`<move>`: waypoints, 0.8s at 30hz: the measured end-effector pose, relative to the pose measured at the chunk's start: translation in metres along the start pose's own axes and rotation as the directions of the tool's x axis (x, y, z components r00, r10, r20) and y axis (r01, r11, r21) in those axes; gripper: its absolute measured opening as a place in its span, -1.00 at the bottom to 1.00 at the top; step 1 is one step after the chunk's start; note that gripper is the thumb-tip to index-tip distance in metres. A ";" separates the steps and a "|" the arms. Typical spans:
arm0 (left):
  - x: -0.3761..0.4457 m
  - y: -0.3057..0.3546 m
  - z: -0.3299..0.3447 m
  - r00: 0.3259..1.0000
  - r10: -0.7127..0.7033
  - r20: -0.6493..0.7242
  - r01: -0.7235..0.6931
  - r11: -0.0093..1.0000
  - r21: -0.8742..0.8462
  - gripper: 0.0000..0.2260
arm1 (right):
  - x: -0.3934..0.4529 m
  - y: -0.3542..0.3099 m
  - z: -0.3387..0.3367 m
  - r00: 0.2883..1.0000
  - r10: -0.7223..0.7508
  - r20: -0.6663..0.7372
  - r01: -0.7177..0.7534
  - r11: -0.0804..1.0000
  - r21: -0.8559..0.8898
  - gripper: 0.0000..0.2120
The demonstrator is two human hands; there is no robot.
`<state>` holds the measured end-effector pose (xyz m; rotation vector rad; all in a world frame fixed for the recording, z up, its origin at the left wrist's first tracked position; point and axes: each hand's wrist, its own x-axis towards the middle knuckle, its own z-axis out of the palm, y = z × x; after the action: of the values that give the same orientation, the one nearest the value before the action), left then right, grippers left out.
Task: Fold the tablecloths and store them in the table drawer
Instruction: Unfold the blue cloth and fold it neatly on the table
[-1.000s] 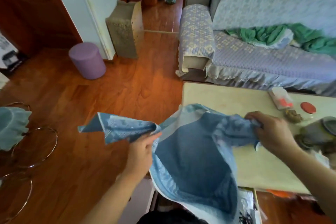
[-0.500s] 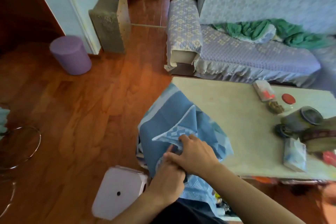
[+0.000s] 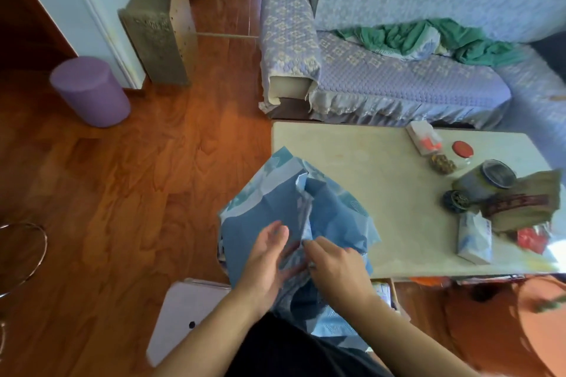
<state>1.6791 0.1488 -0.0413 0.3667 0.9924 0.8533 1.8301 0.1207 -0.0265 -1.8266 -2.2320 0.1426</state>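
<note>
A blue tablecloth (image 3: 269, 205) with a pale patterned border hangs doubled over the near left corner of the cream table (image 3: 382, 180), its lower part falling toward my lap. My left hand (image 3: 269, 257) lies against the cloth's left layer with fingers stretched out. My right hand (image 3: 333, 263) pinches a bunched ridge of the cloth at its middle. The two hands are close together, almost touching. The table drawer is hidden below the tabletop and the cloth.
Jars, a tissue pack (image 3: 473, 237), a brown bag (image 3: 520, 205) and a small box (image 3: 424, 139) crowd the table's right end. A white stool (image 3: 186, 312) stands at my left knee. A purple pouf (image 3: 90, 92) and a covered sofa (image 3: 382, 79) lie beyond.
The cloth went from being held spread in the air to lying doubled over the table corner. My hands came together at its middle, and my left hand has opened flat.
</note>
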 end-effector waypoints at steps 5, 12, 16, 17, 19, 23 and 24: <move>0.016 -0.002 0.010 0.931 0.184 -0.314 -0.079 0.944 0.320 -0.70 | -0.005 -0.021 0.017 0.990 -0.136 -0.044 0.136 0.991 -0.006 -0.80; 0.007 0.001 -0.013 0.862 0.029 -0.506 -0.053 0.998 -0.034 -0.87 | -0.008 -0.029 0.027 0.987 -0.159 0.022 0.159 0.987 -0.006 -0.81; 0.004 0.005 -0.017 0.887 0.000 -0.463 -0.002 1.000 -0.004 -0.91 | -0.010 -0.029 0.036 0.989 -0.147 0.029 0.146 0.989 0.025 -0.82; 0.004 0.005 -0.019 0.890 0.019 -0.456 0.002 0.999 0.045 -0.90 | -0.009 -0.028 0.036 0.989 -0.149 0.020 0.148 0.988 0.034 -0.81; 0.005 0.003 -0.023 0.887 0.084 -0.453 0.009 0.980 0.199 -0.82 | -0.008 -0.029 0.035 0.990 -0.143 -0.016 0.143 0.989 0.047 -0.81; 0.007 0.005 -0.025 0.903 0.144 -0.405 0.031 0.918 0.395 -0.55 | -0.008 -0.037 0.032 0.994 -0.081 -0.080 0.085 0.995 0.057 -0.79; 0.009 0.003 -0.027 0.909 0.145 -0.392 0.040 0.903 0.427 -0.49 | -0.008 -0.037 0.032 0.993 -0.081 -0.083 0.087 0.994 0.070 -0.76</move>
<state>1.6573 0.1544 -0.0589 0.6041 1.5871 0.7732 1.7886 0.1075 -0.0496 -1.6685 -2.2139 0.1310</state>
